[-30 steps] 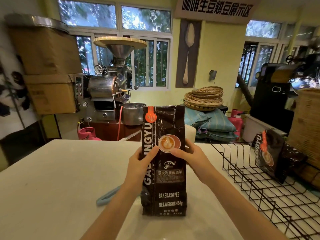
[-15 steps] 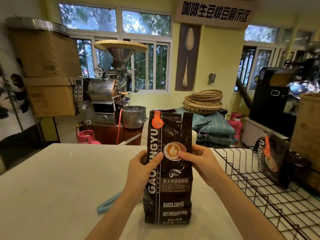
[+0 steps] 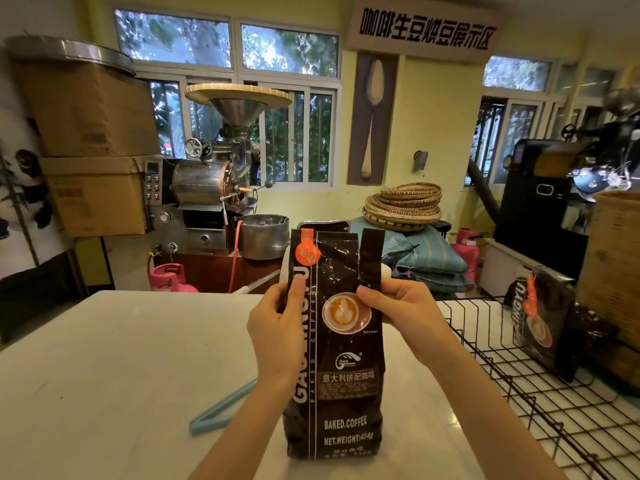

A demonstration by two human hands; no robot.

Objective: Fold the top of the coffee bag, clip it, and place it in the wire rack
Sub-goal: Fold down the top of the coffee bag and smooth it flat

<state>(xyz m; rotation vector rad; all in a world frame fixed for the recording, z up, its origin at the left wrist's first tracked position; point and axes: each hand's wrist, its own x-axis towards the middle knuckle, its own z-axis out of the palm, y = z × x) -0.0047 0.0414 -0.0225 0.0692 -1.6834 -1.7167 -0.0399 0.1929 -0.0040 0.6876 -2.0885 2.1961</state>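
Note:
A tall black coffee bag stands upright on the white table in front of me. My left hand grips its left edge with the thumb on the front. My right hand pinches the right edge beside the printed cup. The bag's top is unfolded and stands straight up, with its right side creased inward. A light blue clip lies on the table left of the bag, partly behind my left forearm. The black wire rack sits to the right.
A second coffee bag leans inside the rack at its far right. A woven basket stands behind it. Beyond the table's far edge are a coffee roaster, pink gas cylinders and stacked wicker trays.
Both hands have slid a little higher up the bag's sides. The right side of the bag's top is now pinched inward. The view has shifted slightly.

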